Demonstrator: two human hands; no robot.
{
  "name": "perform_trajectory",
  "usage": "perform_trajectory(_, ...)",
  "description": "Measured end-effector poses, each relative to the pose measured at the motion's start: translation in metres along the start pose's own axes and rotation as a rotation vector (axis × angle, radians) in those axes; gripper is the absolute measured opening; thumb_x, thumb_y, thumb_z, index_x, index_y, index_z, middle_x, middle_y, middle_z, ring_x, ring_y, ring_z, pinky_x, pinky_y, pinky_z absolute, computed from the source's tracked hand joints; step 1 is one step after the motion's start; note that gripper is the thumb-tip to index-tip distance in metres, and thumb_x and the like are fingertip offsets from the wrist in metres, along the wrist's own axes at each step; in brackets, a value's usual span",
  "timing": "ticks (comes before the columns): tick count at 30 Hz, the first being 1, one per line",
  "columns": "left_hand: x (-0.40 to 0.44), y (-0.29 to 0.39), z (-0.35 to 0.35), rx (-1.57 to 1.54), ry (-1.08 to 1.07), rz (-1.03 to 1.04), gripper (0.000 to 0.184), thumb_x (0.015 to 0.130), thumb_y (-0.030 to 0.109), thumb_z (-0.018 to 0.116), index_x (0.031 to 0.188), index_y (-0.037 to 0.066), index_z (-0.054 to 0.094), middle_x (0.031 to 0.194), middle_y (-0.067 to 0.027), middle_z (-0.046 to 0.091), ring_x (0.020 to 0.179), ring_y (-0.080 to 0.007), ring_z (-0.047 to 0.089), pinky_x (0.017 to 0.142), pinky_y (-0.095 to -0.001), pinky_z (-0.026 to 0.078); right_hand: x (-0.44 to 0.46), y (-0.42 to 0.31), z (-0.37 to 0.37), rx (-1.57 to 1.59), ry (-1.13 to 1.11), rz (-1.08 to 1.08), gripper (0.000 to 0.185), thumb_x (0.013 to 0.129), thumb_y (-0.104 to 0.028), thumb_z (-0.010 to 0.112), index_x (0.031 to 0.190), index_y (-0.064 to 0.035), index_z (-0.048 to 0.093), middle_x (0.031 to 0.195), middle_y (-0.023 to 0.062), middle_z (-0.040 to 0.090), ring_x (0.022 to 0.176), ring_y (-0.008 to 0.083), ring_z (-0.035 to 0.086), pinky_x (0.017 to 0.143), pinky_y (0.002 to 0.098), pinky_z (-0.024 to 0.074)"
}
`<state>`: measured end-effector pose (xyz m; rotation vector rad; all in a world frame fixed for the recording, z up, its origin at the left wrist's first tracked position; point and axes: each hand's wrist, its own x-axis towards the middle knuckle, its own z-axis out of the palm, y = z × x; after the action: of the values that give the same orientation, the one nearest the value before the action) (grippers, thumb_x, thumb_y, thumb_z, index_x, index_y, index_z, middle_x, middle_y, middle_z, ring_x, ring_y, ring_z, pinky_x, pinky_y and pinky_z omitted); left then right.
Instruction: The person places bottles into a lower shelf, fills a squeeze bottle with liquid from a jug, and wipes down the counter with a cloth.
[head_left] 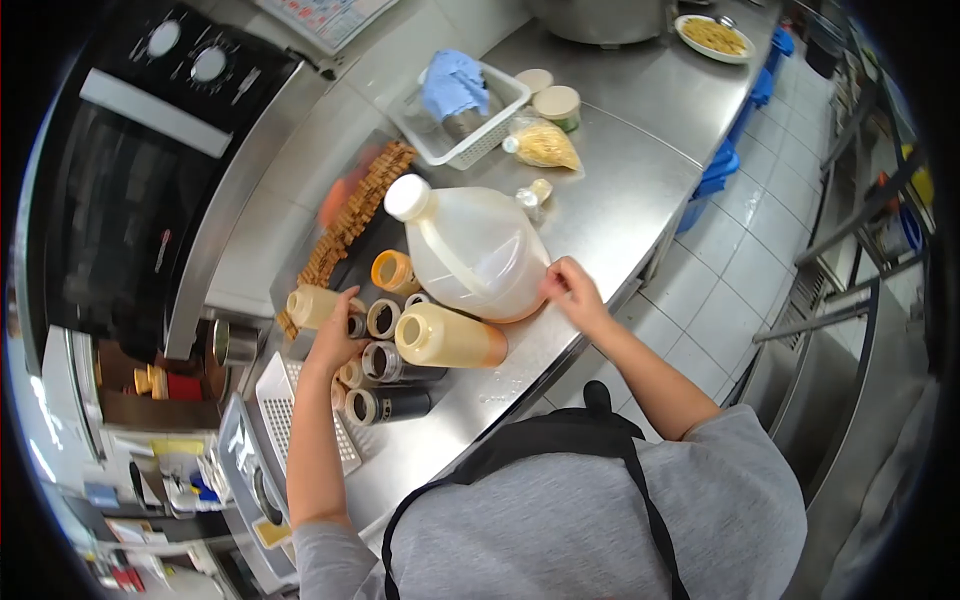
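My left hand (335, 340) is closed around the side of a cream plastic bottle (312, 305) at the back of a group of containers. Close to it stand several open jars with dark contents, among them a dark jar (390, 404) and an orange-rimmed jar (393, 272). A taller open bottle (440, 337) of pale yellow sauce stands at the front. My right hand (575, 292) is beside the lower edge of a large translucent jug (480, 250) with a white cap. Its fingers are curled, and what they hold, if anything, is hidden.
Behind the jug are a white basket (460, 150) with a blue cloth (455, 85), a bag of yellow food (545, 146) and lidded tubs (557, 106). A stack of brown pieces (355, 215) lines the wall. A plate of food (715, 38) sits farther along the steel counter (630, 150).
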<state>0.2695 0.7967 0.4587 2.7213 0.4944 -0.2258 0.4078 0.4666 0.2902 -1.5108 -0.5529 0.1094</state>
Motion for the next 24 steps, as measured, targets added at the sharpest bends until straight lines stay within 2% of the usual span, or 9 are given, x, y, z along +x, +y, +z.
perform_trajectory(4, -0.001, -0.009, -0.003, -0.108, -0.050, -0.015, 0.094, 0.058, -0.001, 0.076, 0.139, 0.015, 0.030, 0.123, -0.0193, 0.051, 0.116, -0.0314, 0.050, 0.098, -0.0374, 0.041, 0.043, 0.022, -0.022, 0.073, 0.170, 0.059, 0.014, 0.089, -0.016, 0.058, 0.087, -0.0023, 0.057, 0.075, 0.0043, 0.053, 0.071, 0.0125, 0.049, 0.066, 0.0268, 0.0426)
perform_trajectory(7, -0.024, 0.000, -0.021, -0.041, 0.149, 0.110, 0.094, 0.059, -0.001, 0.074, 0.140, 0.010, 0.029, 0.135, -0.0154, 0.043, 0.125, -0.0309, 0.041, 0.106, -0.0364, 0.032, 0.077, 0.058, -0.035, -0.290, 0.062, -0.032, 0.019, 0.084, -0.019, 0.065, 0.090, -0.0031, 0.057, 0.081, 0.0067, 0.057, 0.072, 0.0172, 0.053, 0.068, 0.0292, 0.0443)
perform_trajectory(9, -0.050, 0.011, -0.038, -0.006, 0.259, 0.099, 0.090, 0.062, 0.005, 0.076, 0.139, 0.011, 0.030, 0.132, -0.0143, 0.046, 0.123, -0.0279, 0.045, 0.099, -0.0381, 0.039, 0.089, 0.083, -0.039, -0.294, 0.021, -0.113, 0.026, 0.081, -0.009, 0.064, 0.105, -0.0011, 0.057, 0.097, 0.0096, 0.057, 0.083, 0.0199, 0.057, 0.079, 0.0298, 0.0465)
perform_trajectory(11, -0.088, 0.031, -0.047, -0.052, 0.338, 0.021, 0.077, 0.069, 0.012, 0.073, 0.136, 0.009, 0.036, 0.130, -0.0145, 0.048, 0.120, -0.0267, 0.047, 0.099, -0.0369, 0.039, 0.097, 0.099, -0.045, -0.352, -0.053, -0.005, 0.039, 0.079, -0.002, 0.060, 0.117, 0.0013, 0.052, 0.108, 0.0105, 0.058, 0.091, 0.0199, 0.058, 0.083, 0.0314, 0.0468)
perform_trajectory(14, -0.152, 0.052, -0.039, -0.256, 0.373, -0.041, 0.066, 0.076, 0.017, 0.071, 0.133, 0.008, 0.040, 0.119, -0.0127, 0.055, 0.115, -0.0240, 0.051, 0.098, -0.0352, 0.040, 0.104, 0.112, -0.051, -0.270, -0.116, -0.025, 0.042, 0.077, 0.001, 0.063, 0.118, 0.0035, 0.051, 0.107, 0.0101, 0.057, 0.097, 0.0181, 0.057, 0.088, 0.0287, 0.0441)
perform_trajectory(16, -0.192, 0.054, -0.029, -0.348, 0.282, -0.130, 0.061, 0.078, 0.018, 0.070, 0.132, 0.008, 0.042, 0.116, -0.0122, 0.057, 0.112, -0.0229, 0.053, 0.096, -0.0350, 0.041, 0.103, 0.109, -0.054, -0.163, -0.120, 0.006, 0.036, 0.083, -0.003, 0.061, 0.117, 0.0053, 0.050, 0.109, 0.0105, 0.057, 0.098, 0.0190, 0.056, 0.089, 0.0293, 0.0431)
perform_trajectory(20, -0.264, 0.010, 0.006, -0.419, 0.339, -0.391, 0.058, 0.077, 0.015, 0.070, 0.128, 0.005, 0.046, 0.115, -0.0136, 0.058, 0.106, -0.0238, 0.057, 0.093, -0.0344, 0.043, 0.104, 0.103, -0.059, -0.286, -0.090, 0.020, 0.037, 0.086, -0.007, 0.061, 0.118, 0.0068, 0.050, 0.109, 0.0126, 0.058, 0.095, 0.0195, 0.056, 0.087, 0.0296, 0.0433)
perform_trajectory(22, -0.300, -0.013, 0.015, -0.332, 0.448, -0.479, 0.056, 0.076, 0.015, 0.070, 0.126, 0.004, 0.048, 0.115, -0.0141, 0.058, 0.104, -0.0246, 0.057, 0.092, -0.0342, 0.043, 0.098, 0.078, -0.054, -0.280, -0.067, 0.040, 0.030, 0.090, -0.015, 0.058, 0.113, 0.0043, 0.053, 0.098, 0.0096, 0.061, 0.078, 0.0161, 0.058, 0.067, 0.0267, 0.0480)
perform_trajectory(24, -0.330, -0.035, 0.027, -0.201, 0.654, -0.618, 0.052, 0.075, 0.014, 0.071, 0.122, 0.005, 0.051, 0.115, -0.0149, 0.057, 0.105, -0.0271, 0.056, 0.093, -0.0338, 0.042, 0.098, 0.081, -0.061, -0.179, 0.106, -0.023, 0.029, 0.092, -0.020, 0.054, 0.110, 0.0021, 0.055, 0.095, 0.0081, 0.061, 0.075, 0.0142, 0.057, 0.064, 0.0263, 0.0479)
